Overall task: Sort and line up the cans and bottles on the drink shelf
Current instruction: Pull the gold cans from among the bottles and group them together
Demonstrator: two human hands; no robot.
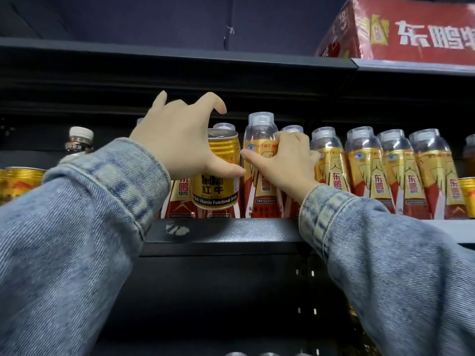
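Observation:
A gold Red Bull can (218, 173) hangs tilted in front of the shelf's row of bottles, held in my left hand (177, 140) by thumb and palm, with the index finger curled free above it. My right hand (285, 163) is wrapped around a clear-capped bottle (260, 140) with a gold and red label, standing on the black shelf (231, 232) just right of the can. Several more bottles of the same kind (385, 176) stand in a row to the right. More of them are partly hidden behind the can and my left hand.
Gold cans (20, 183) sit at the shelf's far left, with a dark bottle with a white cap (78, 142) behind them. Another gold can (467, 196) shows at the far right edge. A red shrink-wrapped case (401, 32) rests on the upper shelf (180, 57).

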